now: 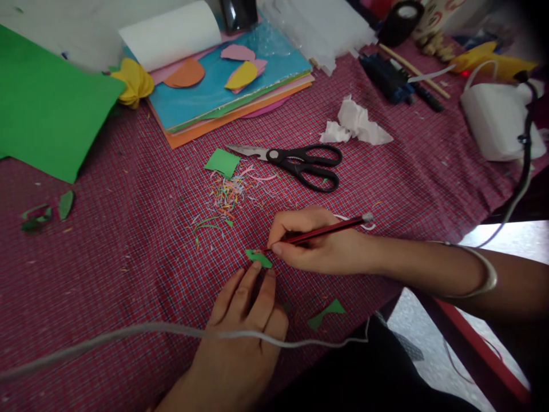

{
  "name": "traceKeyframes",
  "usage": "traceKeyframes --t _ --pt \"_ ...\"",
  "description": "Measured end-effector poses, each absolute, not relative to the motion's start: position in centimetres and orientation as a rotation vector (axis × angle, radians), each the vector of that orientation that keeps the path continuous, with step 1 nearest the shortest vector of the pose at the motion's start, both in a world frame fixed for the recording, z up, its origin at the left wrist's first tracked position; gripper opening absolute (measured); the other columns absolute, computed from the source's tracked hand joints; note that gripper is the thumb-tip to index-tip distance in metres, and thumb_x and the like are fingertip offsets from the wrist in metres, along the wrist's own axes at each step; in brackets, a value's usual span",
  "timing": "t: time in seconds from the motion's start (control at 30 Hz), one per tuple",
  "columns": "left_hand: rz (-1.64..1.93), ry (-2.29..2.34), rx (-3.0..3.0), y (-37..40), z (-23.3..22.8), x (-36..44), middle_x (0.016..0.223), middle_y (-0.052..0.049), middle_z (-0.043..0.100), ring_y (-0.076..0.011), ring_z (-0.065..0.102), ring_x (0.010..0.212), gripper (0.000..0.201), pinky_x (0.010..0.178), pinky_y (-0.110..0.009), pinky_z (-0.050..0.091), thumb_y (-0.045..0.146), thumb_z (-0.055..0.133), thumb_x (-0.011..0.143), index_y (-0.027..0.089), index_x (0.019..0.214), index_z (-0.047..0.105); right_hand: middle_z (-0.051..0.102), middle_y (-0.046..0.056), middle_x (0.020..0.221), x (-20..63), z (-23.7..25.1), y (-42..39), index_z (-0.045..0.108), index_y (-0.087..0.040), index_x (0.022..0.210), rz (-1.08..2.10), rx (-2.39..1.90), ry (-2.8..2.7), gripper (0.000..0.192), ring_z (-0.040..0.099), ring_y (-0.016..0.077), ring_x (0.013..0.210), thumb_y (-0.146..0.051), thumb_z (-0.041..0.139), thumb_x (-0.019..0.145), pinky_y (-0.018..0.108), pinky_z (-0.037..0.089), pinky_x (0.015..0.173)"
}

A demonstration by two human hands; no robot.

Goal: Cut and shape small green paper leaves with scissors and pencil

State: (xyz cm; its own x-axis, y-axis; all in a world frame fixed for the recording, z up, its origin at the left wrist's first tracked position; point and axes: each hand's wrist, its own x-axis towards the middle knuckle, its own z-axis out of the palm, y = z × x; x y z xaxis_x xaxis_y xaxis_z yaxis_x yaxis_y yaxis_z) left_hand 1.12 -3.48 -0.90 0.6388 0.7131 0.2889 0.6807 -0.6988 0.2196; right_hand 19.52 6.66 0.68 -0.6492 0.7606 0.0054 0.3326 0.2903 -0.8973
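My right hand (315, 241) is closed around a dark red pencil (326, 230), its tip down at a small leaf-shaped piece of green paper (259, 259). The fingers of my left hand (246, 320) lie flat and apart on the cloth, with a fingertip pressing on the near edge of that green piece. Beyond the hands, black-handled scissors (295, 160) lie beside a green paper square (222, 163) and a heap of thin paper shreds (227, 191). A green offcut (326, 313) rests below my right wrist.
A checked cloth (141, 229) covers the table. Behind are stacked colored sheets (240, 109), a white paper roll (171, 34), crumpled tissue (358, 123) and a yellow glue gun (493, 60). Green paper (51, 97) lies left. A white cable (141, 329) crosses over my left hand.
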Motion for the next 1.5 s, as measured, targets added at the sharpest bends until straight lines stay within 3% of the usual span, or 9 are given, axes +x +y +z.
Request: traceKeyframes --t 0.5,1.27,1.5 --pt "0.502 1.153 2.768 -3.39 -0.35 1.01 0.112 -0.014 0.067 -0.0312 0.058 0.113 0.023 0.090 -0.050 0.049 0.011 0.038 0.090 0.015 0.079 0.058 0.051 -0.006 0.060 19.78 0.59 6.71 0.049 -0.016 0.065 1.401 -0.949 -2.070 0.012 0.042 0.0053 0.054 -0.007 0.050 0.073 0.018 0.032 0.050" --pt "0.466 1.184 2.766 -3.41 -0.39 0.97 0.115 -0.018 0.063 -0.0292 0.057 0.112 0.026 0.090 -0.048 0.049 0.011 0.035 0.091 0.013 0.082 0.059 0.051 -0.005 0.062 20.41 0.61 6.92 0.047 -0.017 0.065 1.496 -0.873 -1.985 0.013 0.043 0.0058 0.056 -0.006 0.047 0.073 0.019 0.033 0.050" --pt "0.496 1.180 2.761 -3.47 -0.65 0.89 0.118 -0.014 0.064 -0.0297 0.055 0.115 0.025 0.093 -0.050 0.046 0.011 0.038 0.089 0.015 0.082 0.061 0.050 -0.005 0.062 20.24 0.61 6.79 0.048 -0.017 0.067 1.471 -0.916 -2.011 0.013 0.042 0.0058 0.055 -0.008 0.049 0.075 0.019 0.031 0.050"
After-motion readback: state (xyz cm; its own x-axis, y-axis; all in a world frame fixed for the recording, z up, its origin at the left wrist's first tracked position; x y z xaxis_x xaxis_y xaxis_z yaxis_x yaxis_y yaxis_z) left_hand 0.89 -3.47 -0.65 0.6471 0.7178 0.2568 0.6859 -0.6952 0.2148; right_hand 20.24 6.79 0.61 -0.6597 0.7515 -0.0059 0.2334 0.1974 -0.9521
